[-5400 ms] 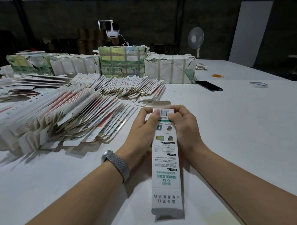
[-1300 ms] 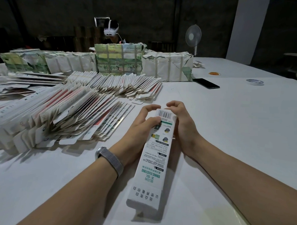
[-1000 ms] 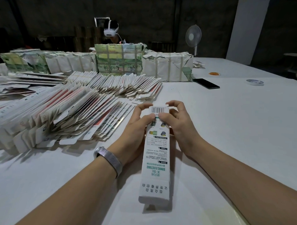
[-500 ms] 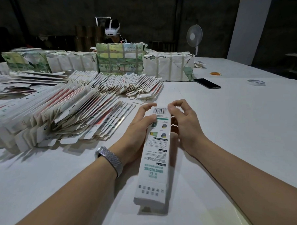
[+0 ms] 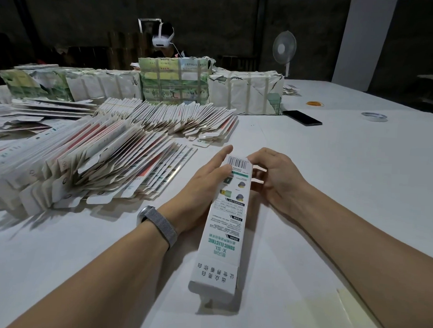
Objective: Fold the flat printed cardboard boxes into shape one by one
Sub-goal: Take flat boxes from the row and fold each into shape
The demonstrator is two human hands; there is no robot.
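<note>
We hold long box (image 5: 224, 221): left hand (image 5: 204, 185) flat against side, right hand (image 5: 275, 176) pinching far end; inside unseen.

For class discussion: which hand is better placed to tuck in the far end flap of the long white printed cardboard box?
Probably the right hand: its fingers curl at the far end of the long white printed cardboard box; the left hand braces the side.
</note>
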